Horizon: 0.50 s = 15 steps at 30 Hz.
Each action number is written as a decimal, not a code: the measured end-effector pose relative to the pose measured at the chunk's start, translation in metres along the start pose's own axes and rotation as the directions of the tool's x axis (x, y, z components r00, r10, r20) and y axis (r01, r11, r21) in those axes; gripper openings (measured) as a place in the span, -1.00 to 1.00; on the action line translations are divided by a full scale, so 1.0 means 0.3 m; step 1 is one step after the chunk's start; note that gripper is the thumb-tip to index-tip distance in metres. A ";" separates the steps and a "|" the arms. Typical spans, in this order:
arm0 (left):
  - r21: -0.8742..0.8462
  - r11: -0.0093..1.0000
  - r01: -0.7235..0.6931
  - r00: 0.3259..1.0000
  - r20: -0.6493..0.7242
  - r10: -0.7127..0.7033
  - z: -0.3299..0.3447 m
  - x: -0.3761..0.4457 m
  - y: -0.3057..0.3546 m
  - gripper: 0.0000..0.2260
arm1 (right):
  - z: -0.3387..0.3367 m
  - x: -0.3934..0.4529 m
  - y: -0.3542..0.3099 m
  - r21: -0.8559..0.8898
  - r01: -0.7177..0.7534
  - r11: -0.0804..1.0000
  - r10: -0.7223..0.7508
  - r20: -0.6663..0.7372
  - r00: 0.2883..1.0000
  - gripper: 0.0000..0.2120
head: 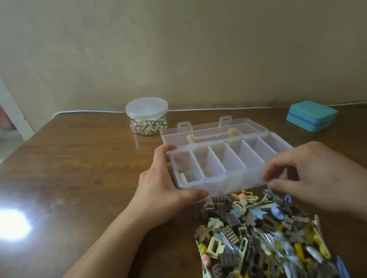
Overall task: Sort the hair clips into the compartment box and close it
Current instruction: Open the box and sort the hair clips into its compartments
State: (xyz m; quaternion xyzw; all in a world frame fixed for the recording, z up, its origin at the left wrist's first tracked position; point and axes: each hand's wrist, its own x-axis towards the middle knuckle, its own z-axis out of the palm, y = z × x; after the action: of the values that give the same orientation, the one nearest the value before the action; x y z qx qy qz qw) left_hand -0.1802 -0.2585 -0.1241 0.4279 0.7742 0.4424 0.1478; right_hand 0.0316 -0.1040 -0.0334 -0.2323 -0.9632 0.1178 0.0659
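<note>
L hand (159, 181) grips the left end of the box (230, 165): fingers curled over the far corner, thumb along the near wall, wrist on the bench (80, 171). Looks like it's steadying the box.

Box is open, lid (213, 129) laid flat behind it toward the wall. Long axis runs left-right, slightly skewed, far-right end further back. Six compartments in a row; the leftmost has one small pale item at its near end, can't tell what. Others look empty, so sorting has barely begun by my read.

Clips (261, 236) lie in a heap just in front of the box, touching its near wall, spreading toward the person & to the right. Mixed: brown claws, flowers, yellow & blue snaps.

R hand (305, 178) hovers over the box's near-right corner & the heap's far edge, fingers partly curled, thumb & forefinger close together as if pinching. Blurred; can't tell if it holds a clip.

R hand is nearer the heap, which lies just below & toward the person from its fingertips. So R picks, L holds — likely.
</note>
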 end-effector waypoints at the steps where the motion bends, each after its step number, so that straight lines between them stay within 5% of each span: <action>1: -0.004 1.000 0.001 1.000 0.000 -0.001 0.002 0.001 0.000 -0.09 | 0.007 -0.002 0.008 -0.076 -0.021 0.997 0.024 0.031 0.999 -0.84; 6: -0.021 1.000 0.008 1.000 0.002 -0.008 0.008 0.005 0.003 -0.10 | 0.070 0.011 -0.006 -0.255 -0.005 0.967 0.044 0.149 0.988 -0.91; 15: -0.015 1.000 0.009 1.000 0.022 -0.009 0.010 0.008 -0.004 -0.05 | 0.098 0.025 -0.026 -0.259 0.005 0.966 0.031 0.136 0.990 -0.87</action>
State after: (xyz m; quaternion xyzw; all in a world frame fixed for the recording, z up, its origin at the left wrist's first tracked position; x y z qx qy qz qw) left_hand -0.1803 -0.2551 -0.1264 0.4281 0.7710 0.4428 0.1619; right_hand 0.0163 -0.1131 -0.0592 -0.2365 -0.9710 0.0074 -0.0331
